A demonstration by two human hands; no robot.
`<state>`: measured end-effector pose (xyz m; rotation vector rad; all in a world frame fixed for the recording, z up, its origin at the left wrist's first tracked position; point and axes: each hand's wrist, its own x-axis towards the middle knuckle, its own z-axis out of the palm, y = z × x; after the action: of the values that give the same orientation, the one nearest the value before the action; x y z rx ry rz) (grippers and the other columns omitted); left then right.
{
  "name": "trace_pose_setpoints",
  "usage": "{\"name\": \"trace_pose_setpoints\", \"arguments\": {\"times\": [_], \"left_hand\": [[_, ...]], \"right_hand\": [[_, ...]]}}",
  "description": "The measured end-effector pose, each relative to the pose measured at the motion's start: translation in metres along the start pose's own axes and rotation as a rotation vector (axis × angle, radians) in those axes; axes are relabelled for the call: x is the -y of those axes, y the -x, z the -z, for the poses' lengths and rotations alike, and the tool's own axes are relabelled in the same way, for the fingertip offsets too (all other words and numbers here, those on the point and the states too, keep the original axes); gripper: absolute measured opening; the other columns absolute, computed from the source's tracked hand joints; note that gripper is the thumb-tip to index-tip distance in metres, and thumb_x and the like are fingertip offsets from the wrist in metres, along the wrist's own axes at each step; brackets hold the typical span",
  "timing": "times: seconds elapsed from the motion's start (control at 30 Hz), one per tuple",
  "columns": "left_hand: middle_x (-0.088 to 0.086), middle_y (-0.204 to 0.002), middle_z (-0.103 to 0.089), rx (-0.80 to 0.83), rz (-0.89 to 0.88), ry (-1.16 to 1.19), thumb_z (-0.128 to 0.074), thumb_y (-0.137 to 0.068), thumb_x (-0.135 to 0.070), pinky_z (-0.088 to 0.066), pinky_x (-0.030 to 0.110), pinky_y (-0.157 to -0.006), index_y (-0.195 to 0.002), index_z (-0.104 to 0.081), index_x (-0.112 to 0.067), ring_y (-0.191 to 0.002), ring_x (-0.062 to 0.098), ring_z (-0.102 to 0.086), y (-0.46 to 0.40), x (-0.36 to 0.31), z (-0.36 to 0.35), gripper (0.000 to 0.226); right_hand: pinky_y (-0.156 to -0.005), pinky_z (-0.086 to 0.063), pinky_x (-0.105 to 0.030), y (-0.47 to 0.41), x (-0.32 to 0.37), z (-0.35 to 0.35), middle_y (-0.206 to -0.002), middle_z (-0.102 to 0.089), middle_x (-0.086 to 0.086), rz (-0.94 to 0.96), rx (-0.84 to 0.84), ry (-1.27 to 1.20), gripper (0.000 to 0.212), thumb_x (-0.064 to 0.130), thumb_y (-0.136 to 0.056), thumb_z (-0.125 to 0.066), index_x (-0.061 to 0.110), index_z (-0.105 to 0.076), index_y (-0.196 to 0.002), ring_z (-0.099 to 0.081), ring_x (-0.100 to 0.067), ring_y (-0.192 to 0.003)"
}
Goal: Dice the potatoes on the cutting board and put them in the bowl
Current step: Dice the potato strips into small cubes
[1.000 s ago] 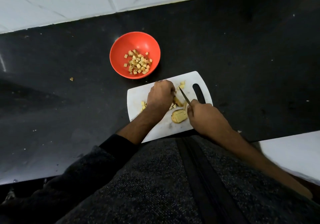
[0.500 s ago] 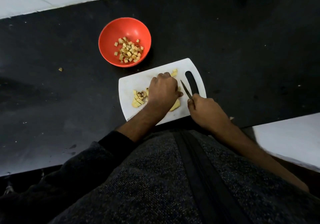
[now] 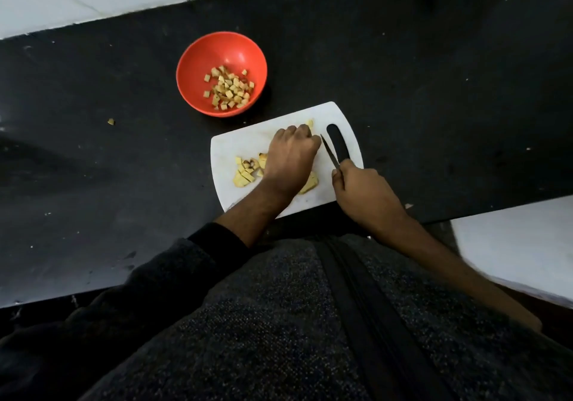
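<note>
White cutting board under our left hand, fingers curled, grasp unclear; potato pcs left of it. Right hand grips knife. Red bowl beyond.

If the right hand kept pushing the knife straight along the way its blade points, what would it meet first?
Probably the left hand: the knife in the right hand points its tip at those knuckles, though height is unclear.
</note>
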<state>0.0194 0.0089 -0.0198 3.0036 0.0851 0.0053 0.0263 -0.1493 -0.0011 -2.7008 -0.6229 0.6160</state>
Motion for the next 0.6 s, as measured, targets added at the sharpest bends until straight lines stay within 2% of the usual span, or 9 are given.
{"name": "trace_pose_setpoints", "arguments": {"times": [0.13,0.27,0.43,0.6], "left_hand": [[0.01,-0.096,-0.067,0.016,0.027,0.068,-0.059,-0.09,-0.005,-0.049,0.039,-0.076,-0.095,-0.074,-0.012,-0.087,0.028,-0.061,0.0037,-0.0021,-0.0038,0.017],[0.011,-0.096,-0.067,0.023,0.092,0.147,-0.059,-0.089,-0.001,-0.048,0.039,-0.075,-0.097,-0.072,-0.01,-0.088,0.029,-0.062,0.0027,0.0003,0.001,0.018],[0.006,-0.1,-0.069,0.014,0.213,0.26,-0.061,-0.093,-0.009,-0.048,0.032,-0.074,-0.105,-0.075,-0.014,-0.091,0.024,-0.062,0.0001,0.003,0.0022,0.019],[0.005,-0.102,-0.071,0.003,0.186,0.24,-0.063,-0.094,-0.011,-0.05,0.034,-0.08,-0.109,-0.076,-0.016,-0.094,0.022,-0.062,-0.0027,0.0032,0.0031,0.021]], "right_hand": [[-0.061,-0.041,-0.038,-0.0055,0.0041,-0.0071,-0.076,-0.051,-0.006,-0.001,0.013,0.011,0.026,0.037,-0.105,-0.032,0.016,-0.043,-0.096,-0.059,-0.036,-0.075],[-0.065,-0.041,-0.04,-0.006,0.0075,-0.0103,-0.092,-0.062,-0.016,-0.001,0.021,0.042,0.029,0.035,-0.105,-0.032,0.01,-0.047,-0.105,-0.062,-0.039,-0.086],[-0.066,-0.038,-0.039,-0.0052,0.009,-0.0097,-0.097,-0.064,-0.017,0.001,0.014,0.117,0.03,0.034,-0.106,-0.031,0.009,-0.047,-0.109,-0.063,-0.039,-0.09],[-0.065,-0.037,-0.037,-0.0061,0.0107,-0.0071,-0.098,-0.065,-0.016,0.009,-0.001,0.166,0.027,0.03,-0.106,-0.032,0.008,-0.047,-0.111,-0.065,-0.037,-0.09]]}}
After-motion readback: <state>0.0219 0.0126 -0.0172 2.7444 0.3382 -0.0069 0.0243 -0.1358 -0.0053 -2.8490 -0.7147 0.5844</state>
